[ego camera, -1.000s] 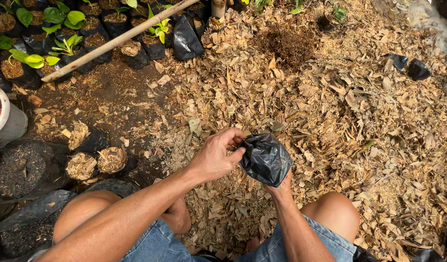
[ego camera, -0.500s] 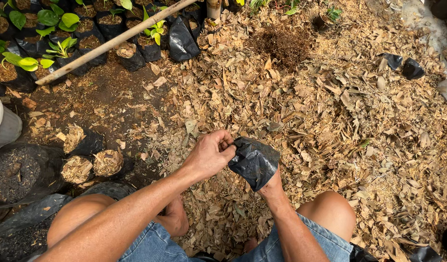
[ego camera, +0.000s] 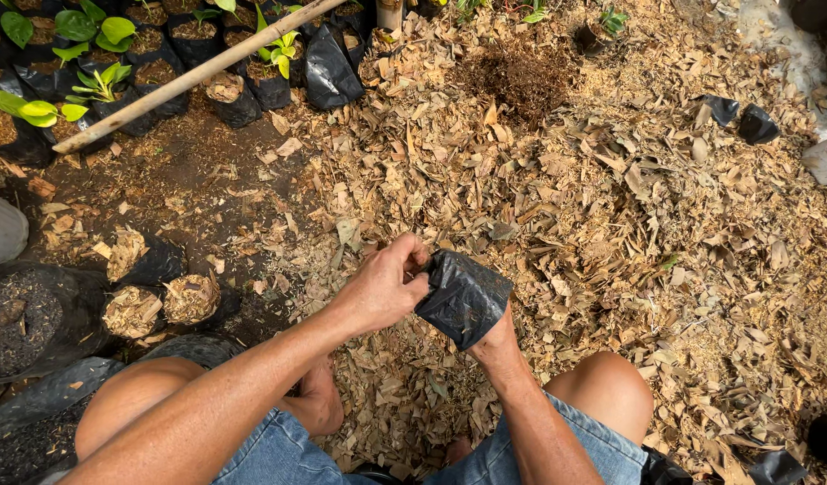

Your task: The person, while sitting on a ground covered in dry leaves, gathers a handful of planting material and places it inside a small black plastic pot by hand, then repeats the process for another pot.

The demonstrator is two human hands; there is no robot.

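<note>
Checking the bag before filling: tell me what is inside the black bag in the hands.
The right hand is inside the black bag, hidden from the wrist up. The left hand pinches its rim.

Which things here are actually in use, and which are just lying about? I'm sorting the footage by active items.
In use:
- black nursery bag, held in both hands
- left hand, fingers pinching the bag's edge
- right hand, mostly hidden behind the bag

Lying about:
- filled bags at left
- potted seedlings
- bamboo pole
- empty bags

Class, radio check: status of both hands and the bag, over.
Left hand pinching black nursery bag at its rim. Right hand mostly hidden behind the bag, holding it. Nothing between them.
</note>
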